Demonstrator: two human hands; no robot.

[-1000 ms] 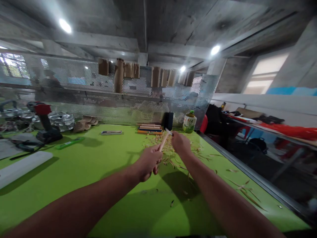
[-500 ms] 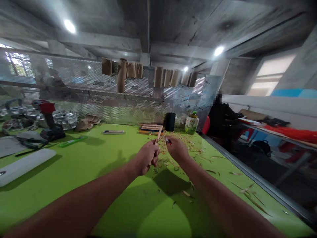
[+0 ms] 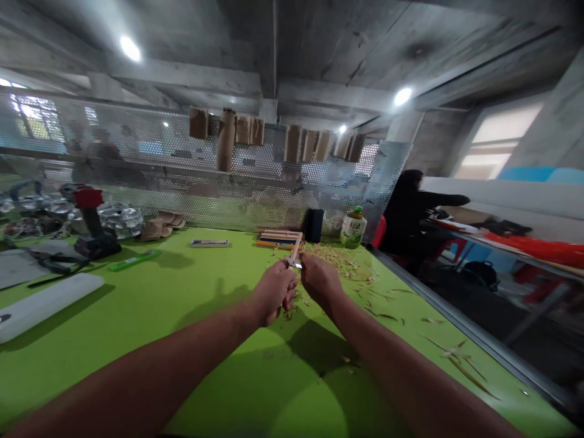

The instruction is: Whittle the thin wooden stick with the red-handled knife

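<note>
both hands meet above a green counter (image 3: 191, 316). the left hand (image 3: 274, 293) has its grip closed around the lower end of a thin wooden stick (image 3: 295, 249), which points up and away. the right hand (image 3: 319, 281) is closed on a small blade (image 3: 297, 264), its metal tip resting against the stick just above the left fist. pale shavings (image 3: 340, 258) litter the counter beyond. to do this well, it seems wise to keep the stick steady, the blade at a shallow angle, and each stroke directed away from the left fingers.
</note>
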